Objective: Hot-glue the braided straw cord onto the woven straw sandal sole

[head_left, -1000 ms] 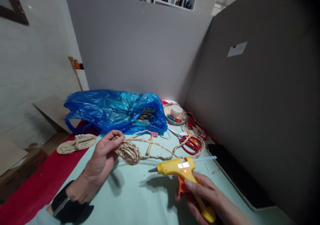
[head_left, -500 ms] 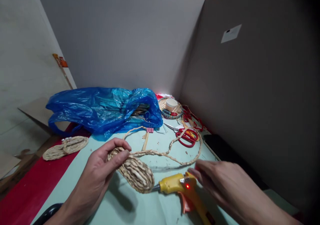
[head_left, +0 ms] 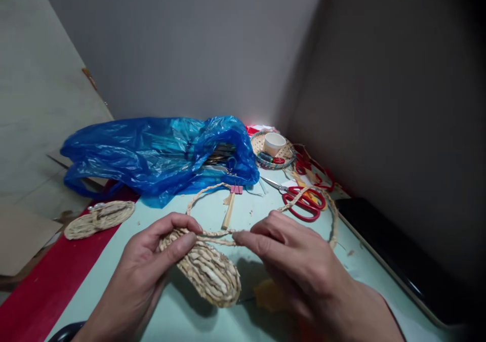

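Note:
My left hand [head_left: 161, 258] pinches one end of a coiled oval sole of braided straw [head_left: 213, 271] between thumb and fingers, above the table. From that end a straw braid [head_left: 334, 220] runs off and loops to the right across the tabletop. Just beside it, my right hand [head_left: 299, 261] is closed with thumb and finger on a stretch of this braid. Under my right hand lies a yellow glue gun [head_left: 268, 295], mostly hidden. A pink binder clip [head_left: 236, 189] grips the braid's far end near a flat straw strip [head_left: 228, 214].
Behind are a blue plastic bag [head_left: 152, 155], a woven tray [head_left: 261, 157] with a white cup [head_left: 274, 142], and red-handled scissors [head_left: 304, 205]. A small straw slipper [head_left: 99, 219] lies at left. A black phone-like slab [head_left: 395, 256] lies at right, by a grey partition [head_left: 387, 104].
My right hand has left the glue gun area and moved left to the braid, taking hold of it beside the sole. My left hand keeps its grip. The view has shifted slightly.

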{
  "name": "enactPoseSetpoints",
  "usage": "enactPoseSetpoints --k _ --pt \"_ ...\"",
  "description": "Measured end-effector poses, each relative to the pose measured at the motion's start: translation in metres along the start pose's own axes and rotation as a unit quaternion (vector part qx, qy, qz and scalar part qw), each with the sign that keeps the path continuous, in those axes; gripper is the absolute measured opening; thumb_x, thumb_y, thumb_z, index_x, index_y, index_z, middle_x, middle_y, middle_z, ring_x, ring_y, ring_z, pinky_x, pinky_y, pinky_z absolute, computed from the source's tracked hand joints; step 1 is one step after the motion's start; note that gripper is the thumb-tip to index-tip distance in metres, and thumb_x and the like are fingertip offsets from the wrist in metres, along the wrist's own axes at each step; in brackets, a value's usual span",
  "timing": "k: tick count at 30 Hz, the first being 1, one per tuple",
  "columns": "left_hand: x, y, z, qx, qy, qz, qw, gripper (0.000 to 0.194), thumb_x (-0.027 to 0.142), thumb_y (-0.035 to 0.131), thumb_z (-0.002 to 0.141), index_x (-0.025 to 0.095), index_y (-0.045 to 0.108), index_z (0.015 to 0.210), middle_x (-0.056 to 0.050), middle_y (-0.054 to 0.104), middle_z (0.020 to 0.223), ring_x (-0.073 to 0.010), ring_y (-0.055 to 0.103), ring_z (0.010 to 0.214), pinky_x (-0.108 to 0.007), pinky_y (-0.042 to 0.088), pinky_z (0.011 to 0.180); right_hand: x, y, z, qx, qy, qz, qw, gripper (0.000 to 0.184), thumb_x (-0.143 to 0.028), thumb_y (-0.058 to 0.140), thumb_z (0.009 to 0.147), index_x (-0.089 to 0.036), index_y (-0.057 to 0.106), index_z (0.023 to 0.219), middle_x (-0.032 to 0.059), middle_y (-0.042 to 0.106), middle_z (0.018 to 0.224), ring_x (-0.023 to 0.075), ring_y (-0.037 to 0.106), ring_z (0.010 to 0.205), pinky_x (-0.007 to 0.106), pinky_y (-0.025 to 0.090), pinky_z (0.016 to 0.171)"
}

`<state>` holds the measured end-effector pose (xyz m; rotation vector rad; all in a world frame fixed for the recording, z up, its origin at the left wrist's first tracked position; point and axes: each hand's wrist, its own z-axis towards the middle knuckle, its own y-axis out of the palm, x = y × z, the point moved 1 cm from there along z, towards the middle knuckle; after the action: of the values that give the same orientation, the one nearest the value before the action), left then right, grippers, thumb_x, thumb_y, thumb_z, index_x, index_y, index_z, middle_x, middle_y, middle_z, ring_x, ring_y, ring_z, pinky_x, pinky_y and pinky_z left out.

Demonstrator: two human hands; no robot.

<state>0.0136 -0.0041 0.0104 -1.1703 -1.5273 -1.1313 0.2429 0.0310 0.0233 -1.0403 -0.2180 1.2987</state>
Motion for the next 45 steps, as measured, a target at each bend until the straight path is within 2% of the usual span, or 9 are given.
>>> enactPoseSetpoints --k 8,19,24,30,34,37,41,43,45 --pt "-0.007 0.000 0.001 0.042 -0.024 -0.002 0.999 0.022 0.037 0.084 0.071 0.024 0.072 0.083 0.000 0.068 0.072 -0.0156 0.061 0.063 -0.022 0.052 0.057 -0.009 0.001 -0.005 -0.033 -0.033 -0.068 0.997 0.035 -0.016 0.034 0.107 -0.008 0.066 0.117 0.0064 0.067 0.086 0.0200 0.056 0.077 0.033 0.040 0.054" --pt "-0.010 -0.006 0.004 0.056 -0.024 0.052 0.997 0.025 0.042 0.083 0.071 0.023 0.074 0.084 -0.001 0.065 0.071 -0.0179 0.057 0.065 -0.025 0.050 0.056 -0.014 0.003 0.001 -0.068 -0.052 -0.061 0.994 0.034 -0.005 0.038 0.099 -0.007 0.071 0.094 0.0059 0.064 0.074 0.0194 0.051 0.066 0.035 0.039 0.050" --pt "-0.008 -0.001 0.007 0.048 -0.010 0.042 0.998 0.022 0.039 0.084 0.071 0.024 0.073 0.081 0.002 0.063 0.068 -0.0141 0.054 0.063 -0.019 0.047 0.055 -0.012 0.011 -0.001 -0.031 -0.053 -0.065 0.996 0.037 -0.006 0.038 0.102 -0.008 0.070 0.084 0.0052 0.063 0.070 0.0176 0.049 0.061 0.033 0.040 0.050" --pt "-0.009 0.004 0.005 0.050 -0.018 0.011 0.999 0.021 0.036 0.084 0.072 0.023 0.072 0.082 0.003 0.064 0.065 -0.0135 0.056 0.060 -0.020 0.047 0.055 -0.008 0.015 -0.004 -0.019 -0.067 -0.059 0.996 0.034 -0.008 0.037 0.102 -0.001 0.071 0.100 0.0076 0.066 0.071 0.0188 0.050 0.061 0.033 0.040 0.051" --pt "-0.012 0.006 0.008 0.060 -0.018 0.013 0.998 0.020 0.037 0.082 0.073 0.023 0.071 0.084 0.002 0.067 0.070 -0.0154 0.060 0.063 -0.022 0.050 0.057 -0.013 0.015 -0.005 -0.058 0.023 -0.063 0.996 0.026 -0.016 0.045 0.101 -0.009 0.070 0.103 0.0097 0.069 0.083 0.0234 0.056 0.075 0.040 0.048 0.068" --pt "-0.011 0.007 0.007 0.069 0.003 0.031 0.997 0.023 0.040 0.083 0.072 0.024 0.071 0.084 0.001 0.070 0.077 -0.0173 0.064 0.068 -0.023 0.051 0.060 -0.018 0.015 -0.003 -0.023 0.067 -0.063 0.996 0.021 -0.025 0.056 0.098 -0.012 0.066 0.111 0.0105 0.070 0.098 0.0267 0.057 0.089 0.046 0.049 0.083" --pt "-0.012 0.011 0.001 0.076 0.028 0.073 0.994 0.025 0.046 0.079 0.074 0.026 0.070 0.086 0.001 0.069 0.078 -0.0198 0.063 0.072 -0.026 0.052 0.065 -0.018 0.024 0.001 -0.039 0.039 -0.037 0.998 0.055 -0.034 0.068 0.092 -0.005 0.049 0.135 0.0159 0.066 0.124 0.0306 0.054 0.107 0.049 0.048 0.093" --pt "-0.014 0.013 -0.001 0.079 0.046 0.087 0.992 0.023 0.047 0.077 0.076 0.027 0.070 0.085 0.001 0.069 0.079 -0.0207 0.063 0.075 -0.026 0.051 0.068 -0.017 0.031 0.002 -0.050 0.009 -0.032 0.998 0.053 -0.031 0.065 0.094 -0.003 0.047 0.135 0.0172 0.066 0.124 0.0311 0.055 0.105 0.051 0.048 0.091" --pt "-0.017 0.014 -0.003 0.088 0.060 0.092 0.990 0.022 0.047 0.077 0.077 0.027 0.070 0.084 0.001 0.068 0.078 -0.0208 0.062 0.077 -0.025 0.050 0.068 -0.017 0.036 0.003 -0.034 -0.012 -0.039 0.999 0.036 -0.021 0.057 0.097 -0.002 0.052 0.128 0.0169 0.069 0.117 0.0293 0.057 0.098 0.049 0.050 0.086"
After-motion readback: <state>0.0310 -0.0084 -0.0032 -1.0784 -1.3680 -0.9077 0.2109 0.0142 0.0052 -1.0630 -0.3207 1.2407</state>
